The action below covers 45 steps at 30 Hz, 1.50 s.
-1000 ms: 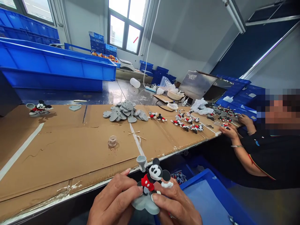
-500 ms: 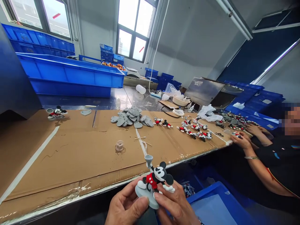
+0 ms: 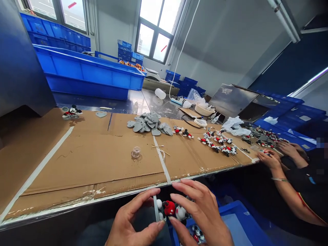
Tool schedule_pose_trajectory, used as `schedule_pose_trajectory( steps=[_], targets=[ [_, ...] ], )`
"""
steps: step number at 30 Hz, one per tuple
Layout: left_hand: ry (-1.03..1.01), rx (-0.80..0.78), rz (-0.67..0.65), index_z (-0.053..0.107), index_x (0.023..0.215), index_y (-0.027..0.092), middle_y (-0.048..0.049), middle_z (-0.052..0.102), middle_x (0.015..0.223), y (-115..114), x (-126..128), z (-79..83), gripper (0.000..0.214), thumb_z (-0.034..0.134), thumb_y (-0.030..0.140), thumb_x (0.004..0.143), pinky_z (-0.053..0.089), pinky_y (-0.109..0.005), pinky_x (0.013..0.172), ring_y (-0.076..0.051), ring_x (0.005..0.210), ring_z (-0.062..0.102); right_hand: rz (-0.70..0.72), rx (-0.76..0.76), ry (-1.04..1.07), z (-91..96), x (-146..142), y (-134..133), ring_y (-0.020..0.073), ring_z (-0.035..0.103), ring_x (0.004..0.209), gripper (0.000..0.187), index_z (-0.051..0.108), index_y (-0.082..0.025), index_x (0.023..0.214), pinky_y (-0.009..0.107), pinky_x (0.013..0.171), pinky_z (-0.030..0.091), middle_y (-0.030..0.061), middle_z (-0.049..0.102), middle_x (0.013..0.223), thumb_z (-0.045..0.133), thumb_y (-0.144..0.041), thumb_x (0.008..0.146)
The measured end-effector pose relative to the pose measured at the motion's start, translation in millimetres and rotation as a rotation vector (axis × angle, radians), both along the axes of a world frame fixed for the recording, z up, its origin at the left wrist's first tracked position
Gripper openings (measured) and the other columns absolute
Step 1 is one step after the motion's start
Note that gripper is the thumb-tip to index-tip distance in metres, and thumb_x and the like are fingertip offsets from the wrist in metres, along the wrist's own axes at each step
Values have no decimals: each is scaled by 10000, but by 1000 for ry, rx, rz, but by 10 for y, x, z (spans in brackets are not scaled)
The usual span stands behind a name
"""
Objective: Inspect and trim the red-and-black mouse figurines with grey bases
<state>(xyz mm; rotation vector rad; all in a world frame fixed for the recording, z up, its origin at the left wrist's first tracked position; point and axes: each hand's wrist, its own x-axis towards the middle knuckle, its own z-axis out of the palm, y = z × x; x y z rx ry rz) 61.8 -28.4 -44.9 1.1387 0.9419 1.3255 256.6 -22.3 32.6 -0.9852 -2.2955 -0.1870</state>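
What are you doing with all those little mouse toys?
Both hands, the left hand and the right hand, hold one mouse figure on its grey base, turned on edge just below the edge of the cardboard-covered table. More grey bases lie piled on it, and a co-worker's hands handle figures at the far end.

Just beyond the hands a cardboard sheet covers the bench. Ahead of them on it stands a small clear jar, and farther off lies a heap of grey bases. Far off to their left sits a finished mouse figure, with long blue bins behind. To their right, a co-worker's hands rest beside rows of figures.
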Motion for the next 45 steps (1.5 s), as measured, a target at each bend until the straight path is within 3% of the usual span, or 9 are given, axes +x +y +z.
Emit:
schedule_pose_trajectory(
  steps=[6,16,23,28,33,36,38,41,45],
  targets=[
    [255,427,8,623,1235,415,19,687,1218,35,-139,49,507,792,396,758,439,-164,973,-166,1127,642,47,-45,-81,141,-160,6,202,632,1055,142,655,-226,971,359,1035,323,-17,726,975,613,-133,872],
    [341,618,0,629,1244,340,-14,708,1140,10,-201,91,512,789,390,760,442,-174,971,-174,1029,682,83,-9,-43,158,-314,-78,166,640,835,213,601,-181,778,393,1005,367,4,665,716,488,-114,946],
    [131,27,104,780,930,298,-80,746,1017,-163,-81,170,475,877,553,542,506,-344,997,-350,1008,696,117,-98,-127,177,-346,-69,168,622,774,194,585,-175,760,413,934,455,27,664,736,478,-74,887],
    [53,-94,34,794,872,304,-63,768,941,-128,-64,232,433,907,500,503,553,-328,878,-330,919,703,84,-251,-158,156,-375,14,176,631,772,131,602,-189,735,436,989,436,19,672,756,592,-103,834],
    [-218,-328,-109,793,906,257,-58,769,905,-59,-78,232,512,944,422,445,561,-274,799,-277,872,709,92,-318,-275,415,-350,95,270,674,895,182,680,-189,903,541,1023,448,53,723,877,786,-266,777],
    [-435,-353,-77,782,911,208,-86,764,913,-6,-69,220,536,958,401,443,568,-267,750,-258,838,715,93,-215,-65,551,-283,55,275,665,1061,400,626,-197,1189,468,1048,478,86,715,1127,737,-364,843],
    [-524,-350,-41,769,936,179,-109,760,905,36,-71,216,562,958,407,459,566,-252,716,-240,802,714,-2,-171,194,514,-242,-1,248,654,1109,355,600,-237,1248,383,1009,522,81,676,1226,654,-338,912],
    [-622,-384,-7,754,968,161,-123,757,930,94,-83,222,573,961,378,480,566,-220,703,-215,789,719,-135,-172,562,266,-233,-65,222,690,1006,192,667,-271,1114,302,877,582,71,697,1131,607,-243,933],
    [-693,-382,-9,742,1001,160,-138,746,1023,128,-84,253,537,940,368,546,586,-260,809,-216,843,723,-96,-319,762,-96,-342,-37,201,704,877,126,713,-253,995,251,789,591,50,713,955,661,-225,884]
  ],
)
